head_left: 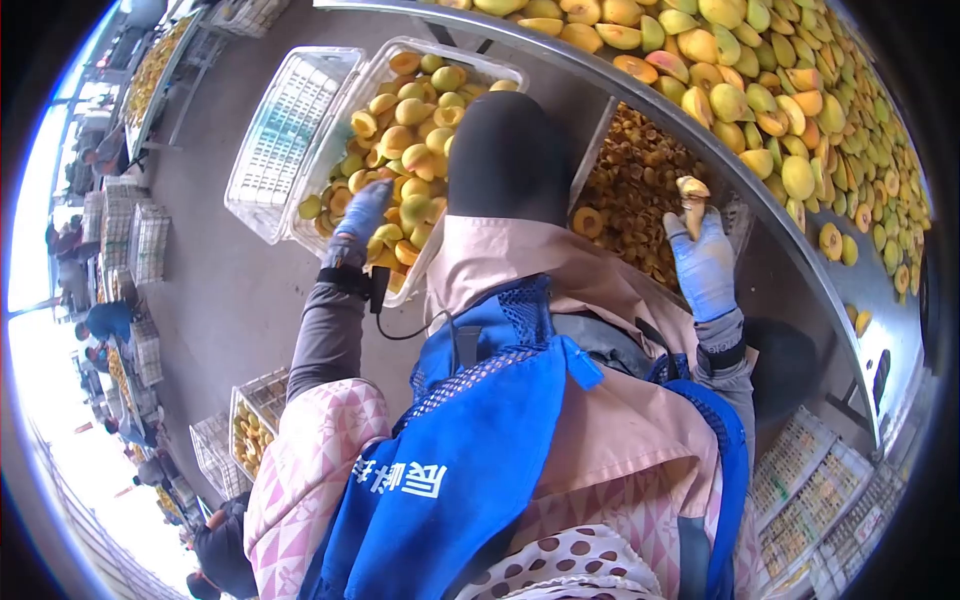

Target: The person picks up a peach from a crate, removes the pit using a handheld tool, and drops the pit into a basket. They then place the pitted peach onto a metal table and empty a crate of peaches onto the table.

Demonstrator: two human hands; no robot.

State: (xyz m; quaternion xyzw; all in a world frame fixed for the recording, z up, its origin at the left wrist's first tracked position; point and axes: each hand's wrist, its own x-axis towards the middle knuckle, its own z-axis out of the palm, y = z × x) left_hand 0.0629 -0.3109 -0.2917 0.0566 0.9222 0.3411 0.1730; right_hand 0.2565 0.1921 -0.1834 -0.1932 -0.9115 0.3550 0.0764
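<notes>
My left hand [364, 212], in a pale blue glove, reaches over the near side of a white plastic crate [310, 165] full of yellow-orange peach halves [410, 150]. Its fingers stretch out onto the fruit, and no piece shows inside the hand. On the other side, my right hand [705, 262], gloved alike, is closed around a short, pale-brown tool [692, 204] with a rounded top. What the tool's working end looks like is not clear. Below that hand lies a bin of brown peach pits [635, 180], with a cut peach half [587, 222] among them.
A metal table [875, 300] heaped with peaches [760, 100] curves along the right. An empty white crate [290, 130] leans beside the full one. Stacked crates [810, 480] stand at lower right, with another fruit crate [262, 410] at lower left. Several people work along the far left.
</notes>
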